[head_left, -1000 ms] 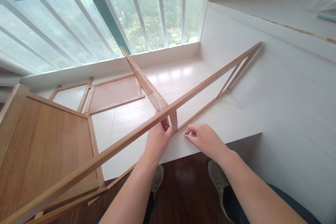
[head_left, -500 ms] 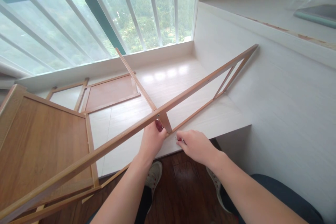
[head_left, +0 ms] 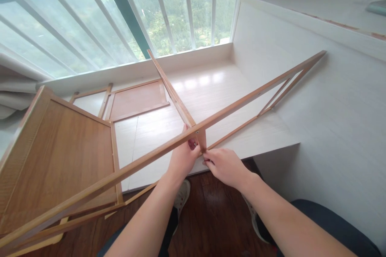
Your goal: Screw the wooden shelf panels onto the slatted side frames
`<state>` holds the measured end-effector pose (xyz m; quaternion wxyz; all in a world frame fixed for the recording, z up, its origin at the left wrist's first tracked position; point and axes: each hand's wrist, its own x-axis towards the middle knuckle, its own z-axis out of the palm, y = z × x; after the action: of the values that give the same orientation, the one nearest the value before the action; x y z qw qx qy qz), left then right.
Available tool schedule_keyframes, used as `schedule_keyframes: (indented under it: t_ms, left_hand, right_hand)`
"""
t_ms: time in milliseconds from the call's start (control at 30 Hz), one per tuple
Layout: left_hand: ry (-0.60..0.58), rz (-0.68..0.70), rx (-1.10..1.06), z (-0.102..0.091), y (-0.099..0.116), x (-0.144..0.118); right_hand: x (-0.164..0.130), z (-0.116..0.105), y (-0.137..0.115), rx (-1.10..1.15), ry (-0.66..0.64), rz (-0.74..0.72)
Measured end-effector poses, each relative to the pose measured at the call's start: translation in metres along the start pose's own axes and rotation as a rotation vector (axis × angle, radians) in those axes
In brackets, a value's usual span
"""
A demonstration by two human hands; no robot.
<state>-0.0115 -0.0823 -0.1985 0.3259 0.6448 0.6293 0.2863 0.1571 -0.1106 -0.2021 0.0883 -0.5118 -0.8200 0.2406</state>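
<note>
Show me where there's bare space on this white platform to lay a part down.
Bare platform lies between the crossbar and the long rail, toward the window. Crowded: the flat panel at left, and the joint where left hand and right hand meet.

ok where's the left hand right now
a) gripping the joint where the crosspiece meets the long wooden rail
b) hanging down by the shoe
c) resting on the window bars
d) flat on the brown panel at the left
a: the left hand wraps the joint where the crosspiece meets the long wooden rail, with the right hand pinching just beside it.
</note>
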Motion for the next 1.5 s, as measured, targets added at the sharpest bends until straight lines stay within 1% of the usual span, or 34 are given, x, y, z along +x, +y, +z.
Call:
schedule_keyframes:
  t_ms: [133,267,533,667,800,1100,1333,1500]
  left_hand:
    - [0.004,0.026,-0.042,0.001,-0.006,0.000]
    - [0.011,0.024,-0.038,0.002,-0.009,0.001]
    - [0.004,0.018,-0.020,0.000,-0.002,-0.001]
    - [0.004,0.008,-0.022,0.001,-0.002,-0.001]
    - [0.001,0.024,-0.008,0.001,-0.004,0.000]
    - [0.003,0.039,0.002,0.001,-0.007,-0.001]
    - [-0.005,0.025,0.018,0.000,-0.006,-0.001]
    - [-0.004,0.022,0.025,-0.001,-0.004,-0.002]
  right_hand:
    - [0.000,0.000,0.000,0.016,-0.008,-0.009]
    - [0.000,-0.001,0.003,0.040,-0.009,-0.006]
    - [0.002,0.003,0.001,0.072,0.066,0.020]
    - [0.002,0.007,-0.001,0.038,0.099,0.030]
    - [0.002,0.010,-0.001,0.028,0.128,0.071]
    - [0.002,0.010,-0.002,0.070,0.141,0.072]
    - [-0.002,0.007,-0.003,0.048,0.141,0.070]
    - [-0.002,0.011,0.000,0.044,0.154,0.080]
